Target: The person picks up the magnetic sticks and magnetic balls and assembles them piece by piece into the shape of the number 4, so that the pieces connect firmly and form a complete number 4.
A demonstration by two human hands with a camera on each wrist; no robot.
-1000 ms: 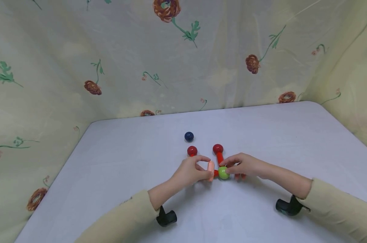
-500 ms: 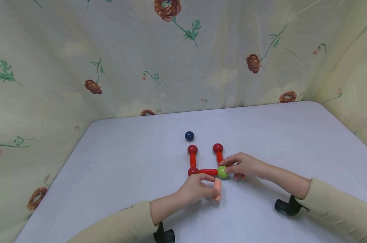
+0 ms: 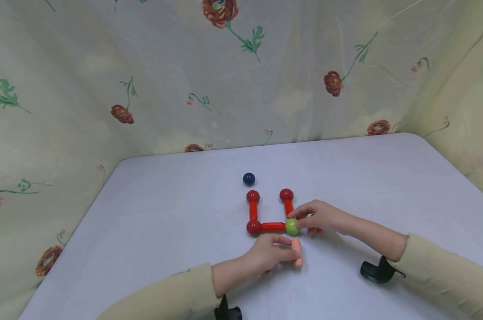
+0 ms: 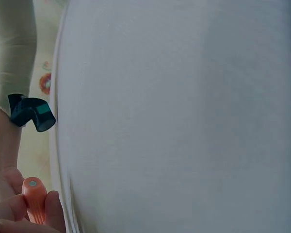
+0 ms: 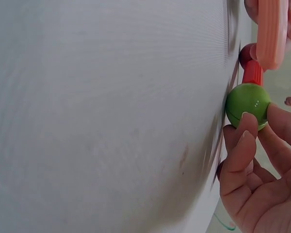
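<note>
My left hand [image 3: 265,254] pinches a peach-coloured magnetic rod [image 3: 297,252] between thumb and fingers, just in front of a green ball [image 3: 291,226]. A small silvery disc shows on the end of the rod [image 4: 35,200] in the left wrist view. The thumb and fingers of my right hand [image 3: 322,217] hold the green ball. From that ball a red rod [image 3: 273,227] runs left to a red ball [image 3: 254,227]. Another red rod [image 3: 253,210] leads from there to a far red ball [image 3: 253,196]. A third red rod [image 3: 288,207], topped by a red ball [image 3: 286,194], reaches toward the green one; fingers hide its near end.
Behind the red pieces a dark blue ball [image 3: 248,179] lies apart on the white table [image 3: 177,200]. Flowered cloth [image 3: 157,80] hangs behind the table and at its sides. A black wrist camera [image 3: 379,271] sticks out below the right sleeve.
My left hand has moved toward me and a little right with the peach rod, uncovering the left red pieces. My right hand stays on the green ball.
</note>
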